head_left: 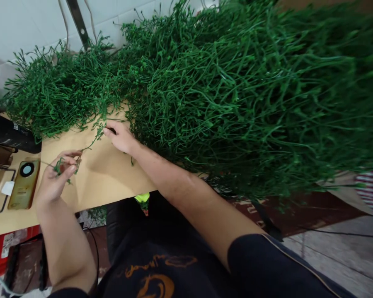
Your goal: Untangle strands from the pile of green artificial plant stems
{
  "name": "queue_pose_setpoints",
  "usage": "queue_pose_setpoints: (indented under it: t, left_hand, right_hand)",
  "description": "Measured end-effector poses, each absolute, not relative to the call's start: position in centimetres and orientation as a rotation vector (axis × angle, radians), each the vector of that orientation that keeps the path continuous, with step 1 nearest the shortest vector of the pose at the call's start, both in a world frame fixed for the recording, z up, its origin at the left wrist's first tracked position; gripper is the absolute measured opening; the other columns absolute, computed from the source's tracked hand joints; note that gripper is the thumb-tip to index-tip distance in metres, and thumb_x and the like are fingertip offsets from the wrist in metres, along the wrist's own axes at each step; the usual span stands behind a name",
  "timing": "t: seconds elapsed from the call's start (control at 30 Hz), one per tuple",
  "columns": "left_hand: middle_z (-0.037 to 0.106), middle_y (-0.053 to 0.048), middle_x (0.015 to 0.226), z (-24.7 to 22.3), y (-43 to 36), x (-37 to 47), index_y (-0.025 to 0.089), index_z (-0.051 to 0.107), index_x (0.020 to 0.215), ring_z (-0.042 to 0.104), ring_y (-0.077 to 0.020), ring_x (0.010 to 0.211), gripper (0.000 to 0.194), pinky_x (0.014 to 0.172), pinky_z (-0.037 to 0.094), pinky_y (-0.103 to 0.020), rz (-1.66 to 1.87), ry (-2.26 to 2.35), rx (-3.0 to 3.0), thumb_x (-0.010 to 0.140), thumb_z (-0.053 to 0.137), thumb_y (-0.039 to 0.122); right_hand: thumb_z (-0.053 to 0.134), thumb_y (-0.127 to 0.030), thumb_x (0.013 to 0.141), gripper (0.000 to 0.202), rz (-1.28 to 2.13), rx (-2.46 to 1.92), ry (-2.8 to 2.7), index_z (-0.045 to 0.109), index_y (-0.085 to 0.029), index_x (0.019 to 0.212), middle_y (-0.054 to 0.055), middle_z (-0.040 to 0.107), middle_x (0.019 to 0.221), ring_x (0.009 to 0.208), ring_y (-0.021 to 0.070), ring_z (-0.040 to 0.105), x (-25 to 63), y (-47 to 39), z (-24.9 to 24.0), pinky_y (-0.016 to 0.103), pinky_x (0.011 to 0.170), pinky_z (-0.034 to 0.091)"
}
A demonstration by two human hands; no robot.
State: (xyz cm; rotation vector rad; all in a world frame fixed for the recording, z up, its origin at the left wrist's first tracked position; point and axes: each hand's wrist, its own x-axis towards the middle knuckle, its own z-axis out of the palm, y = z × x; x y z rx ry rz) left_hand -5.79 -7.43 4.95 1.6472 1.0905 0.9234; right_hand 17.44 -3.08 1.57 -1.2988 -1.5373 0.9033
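Note:
My left hand (57,176) is pinched round a thin green plastic stem (91,144) over the tan table (108,178). Small sprigs poke out between its fingers. Farther up and to the right, my right hand (119,135) has its fingers closed at the stem's other end, beside the loose tips of the pile; a small dark object shows at its thumb and finger. A large heap of green artificial stems (236,95) fills the right side, and a smaller heap (62,91) lies along the back left.
A gold phone (24,186) lies at the table's left, below a black cylinder (12,132). White wall tiles (27,25) and a metal upright (78,22) stand behind. A red container (10,248) is below the table's left edge.

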Motion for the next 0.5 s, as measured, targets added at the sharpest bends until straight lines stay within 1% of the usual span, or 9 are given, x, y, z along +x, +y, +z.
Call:
queue_pose_setpoints:
  t: [0.03,0.1,0.13,0.2,0.27,0.3,0.4,0.5]
  left_hand:
    - [0.063,-0.003,0.111,5.3,-8.7,-6.8,0.025,0.067,0.071,0.057,-0.0232,0.111,0.007,0.099,0.047,-0.038,0.91,1.16,1.691,0.07,0.071,0.03]
    - [0.065,0.003,0.108,6.3,-11.5,-8.9,0.031,0.066,0.07,0.058,-0.0256,0.113,0.002,0.099,0.047,-0.043,0.847,1.254,1.764,0.071,0.067,0.03]
    - [0.068,0.004,0.1,6.9,-12.9,-9.9,0.034,0.065,0.07,0.061,-0.0259,0.108,0.003,0.094,0.05,-0.043,0.749,1.322,1.801,0.07,0.066,0.031]
    - [0.072,0.005,0.083,7.8,-15.4,-11.5,0.04,0.066,0.068,0.068,-0.0268,0.086,0.004,0.074,0.057,-0.041,0.547,1.389,1.879,0.065,0.065,0.039]
    - [0.073,0.005,0.075,8.0,-17.2,-12.7,0.044,0.069,0.067,0.07,-0.0283,0.075,0.01,0.065,0.057,-0.04,0.38,1.443,1.903,0.057,0.068,0.044]
    - [0.074,0.005,0.075,7.7,-17.8,-13.0,0.047,0.07,0.068,0.07,-0.029,0.074,0.015,0.065,0.057,-0.041,0.339,1.498,1.882,0.053,0.069,0.045]
    - [0.075,0.008,0.081,6.1,-18.7,-14.4,0.054,0.07,0.074,0.071,-0.0307,0.082,0.03,0.073,0.056,-0.042,0.296,1.733,1.714,0.046,0.074,0.044]
    - [0.075,0.011,0.086,4.9,-19.3,-17.2,0.055,0.069,0.076,0.071,-0.03,0.087,0.034,0.073,0.057,-0.04,0.304,1.871,1.617,0.044,0.075,0.046]
  right_hand:
    - [0.042,-0.018,0.087,0.022,0.897,-1.311,-1.526,0.036,-0.018,0.066,-0.003,0.034,0.067,0.067,0.0092,0.034,17.5,-3.1,1.6,0.025,0.066,0.028]
    - [0.041,-0.019,0.088,0.022,0.879,-1.347,-1.489,0.036,-0.018,0.066,-0.003,0.035,0.068,0.069,0.0097,0.035,17.7,-3.1,1.7,0.025,0.068,0.03]
    - [0.041,-0.019,0.089,0.023,0.869,-1.362,-1.476,0.037,-0.018,0.067,-0.003,0.035,0.068,0.07,0.0099,0.036,17.7,-3.1,1.8,0.025,0.069,0.03]
    - [0.042,-0.02,0.089,0.022,0.852,-1.367,-1.471,0.039,-0.018,0.067,-0.002,0.037,0.069,0.071,0.01,0.036,17.8,-3.2,1.7,0.025,0.07,0.03]
    - [0.043,-0.021,0.089,0.021,0.842,-1.352,-1.496,0.04,-0.017,0.068,-0.002,0.038,0.07,0.07,0.0097,0.036,17.6,-3.2,1.5,0.025,0.069,0.03]
    - [0.043,-0.021,0.088,0.02,0.841,-1.346,-1.512,0.041,-0.017,0.068,-0.002,0.038,0.069,0.069,0.0095,0.036,17.5,-3.3,1.4,0.025,0.067,0.029]
    - [0.042,-0.023,0.088,0.02,0.862,-1.337,-1.546,0.043,-0.017,0.07,-0.002,0.038,0.067,0.066,0.0095,0.035,17.3,-3.4,1.0,0.025,0.064,0.027]
    - [0.041,-0.024,0.088,0.019,0.878,-1.349,-1.562,0.045,-0.017,0.07,-0.002,0.04,0.067,0.066,0.0098,0.037,17.3,-3.4,0.9,0.025,0.064,0.028]
